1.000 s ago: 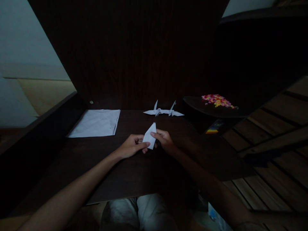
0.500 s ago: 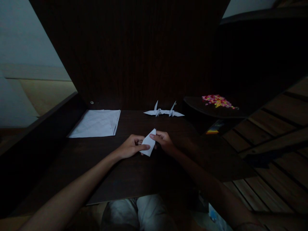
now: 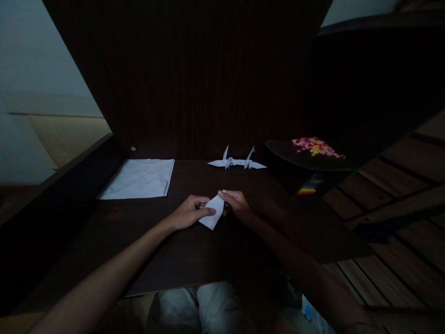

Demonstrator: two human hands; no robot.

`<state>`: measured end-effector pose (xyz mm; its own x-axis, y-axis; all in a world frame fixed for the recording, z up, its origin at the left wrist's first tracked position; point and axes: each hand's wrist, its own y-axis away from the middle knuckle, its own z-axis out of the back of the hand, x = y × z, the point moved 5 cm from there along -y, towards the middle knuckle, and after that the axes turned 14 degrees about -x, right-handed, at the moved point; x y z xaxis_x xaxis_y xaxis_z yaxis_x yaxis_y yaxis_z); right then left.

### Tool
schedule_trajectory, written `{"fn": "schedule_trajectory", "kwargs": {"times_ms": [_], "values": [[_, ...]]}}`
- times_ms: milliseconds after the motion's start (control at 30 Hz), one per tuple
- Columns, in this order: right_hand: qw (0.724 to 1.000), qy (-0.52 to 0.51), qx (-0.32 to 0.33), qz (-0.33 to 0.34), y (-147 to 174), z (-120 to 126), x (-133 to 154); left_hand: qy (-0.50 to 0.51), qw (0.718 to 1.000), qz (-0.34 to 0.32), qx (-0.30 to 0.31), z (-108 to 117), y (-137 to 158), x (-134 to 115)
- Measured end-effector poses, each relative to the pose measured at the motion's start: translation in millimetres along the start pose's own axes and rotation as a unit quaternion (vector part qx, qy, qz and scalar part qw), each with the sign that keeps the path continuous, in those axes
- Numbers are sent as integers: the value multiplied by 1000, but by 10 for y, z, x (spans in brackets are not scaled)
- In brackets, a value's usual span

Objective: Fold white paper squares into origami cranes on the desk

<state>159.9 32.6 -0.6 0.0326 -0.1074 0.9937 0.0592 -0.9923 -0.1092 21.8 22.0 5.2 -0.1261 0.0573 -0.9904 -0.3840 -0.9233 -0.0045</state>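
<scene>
A small folded piece of white paper (image 3: 212, 218), roughly kite-shaped, is held between both hands over the dark desk. My left hand (image 3: 193, 211) grips its left side, thumb lying flat on the upper face and the other fingers curled behind. At the top right corner, my right hand (image 3: 237, 202) pinches the paper between thumb and fingers; its fingertips underneath are mostly hidden. Beyond the hands, folded white paper cranes (image 3: 238, 162) stand side by side near the back panel.
A stack of white paper sheets (image 3: 141, 178) lies at the desk's back left, by a raised side board (image 3: 59, 185). On a curved shelf (image 3: 281, 150) at right sits a pile of small pink, red and yellow pieces (image 3: 316, 145). Slatted wood (image 3: 392, 278) shows beyond the right edge.
The folded paper has shifted slightly down and to the left. My right thumb has moved up to its top corner, while my left hand stays nearly in place.
</scene>
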Motion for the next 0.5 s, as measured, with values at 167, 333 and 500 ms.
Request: {"fn": "schedule_trajectory", "kwargs": {"times_ms": [167, 333, 500], "values": [[1000, -19, 2, 13, -10, 6, 23, 17, 999, -2, -28, 20, -8, -20], [998, -54, 31, -14, -13, -32, -26, 45, 992, -6, -114, 85, -36, -4], [998, -58, 20, 6, -18, -25, -40, 91, 984, -46, -145, 121, -76, 2]]}}
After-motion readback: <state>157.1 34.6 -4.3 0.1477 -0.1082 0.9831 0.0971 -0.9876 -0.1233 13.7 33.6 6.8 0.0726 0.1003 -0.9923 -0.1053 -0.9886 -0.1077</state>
